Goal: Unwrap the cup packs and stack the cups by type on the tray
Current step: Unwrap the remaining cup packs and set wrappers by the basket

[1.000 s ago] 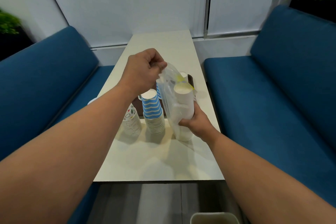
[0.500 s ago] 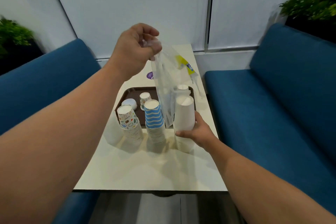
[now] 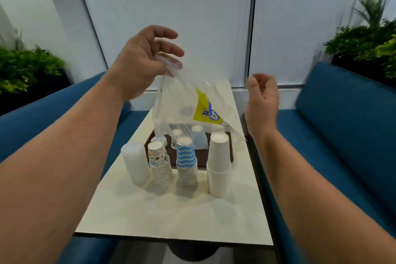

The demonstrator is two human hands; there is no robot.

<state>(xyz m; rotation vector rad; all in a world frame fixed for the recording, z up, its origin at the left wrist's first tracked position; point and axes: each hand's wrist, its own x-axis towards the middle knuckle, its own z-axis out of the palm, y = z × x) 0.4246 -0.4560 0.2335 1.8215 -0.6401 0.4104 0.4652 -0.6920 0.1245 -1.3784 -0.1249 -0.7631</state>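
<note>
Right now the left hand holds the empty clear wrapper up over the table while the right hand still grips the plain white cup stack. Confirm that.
Not quite. The left hand does hold the empty clear wrapper up over the table, but the right hand grips nothing: it hangs in the air, fingers loosely curled, clear of the plain white cup stack, which stands alone on the table. The head view shows this.

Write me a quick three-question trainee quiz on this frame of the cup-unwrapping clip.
1. True or false: the right hand grips the plain white cup stack.
2. What does the left hand pinch?
3. Which stack stands nearest the white one? A) clear cups B) blue-striped stack C) patterned cups

Key: 1 false, it is raised and holds nothing. 2 the empty plastic wrapper. 3 B.
</note>
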